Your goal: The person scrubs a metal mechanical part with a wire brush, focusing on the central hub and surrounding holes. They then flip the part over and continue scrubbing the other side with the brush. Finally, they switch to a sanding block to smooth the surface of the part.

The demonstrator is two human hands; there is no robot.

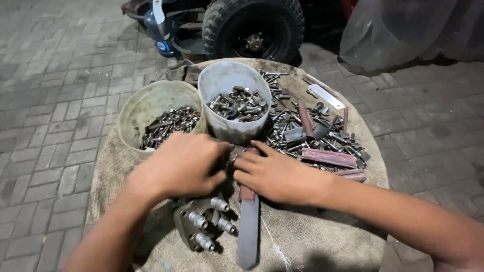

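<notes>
Two hands down on a pile of small metal bits, seen from the head camera.

Left hand (176, 166) curled over, palm down, fingers hidden, so cannot tell what is held. Right hand (275, 174) flat, fingers together, resting on the long flat metal bar (248, 226) lying on the sack cloth (322, 236). Looks hard, stiff and heavy, maybe greasy and slippery; best gripped near the middle. Just below, a metal block with threaded studs (201, 226). Behind, two tubs of bolts (169, 123) (237, 103), then loose bolts and rusty strips (327, 157).
</notes>
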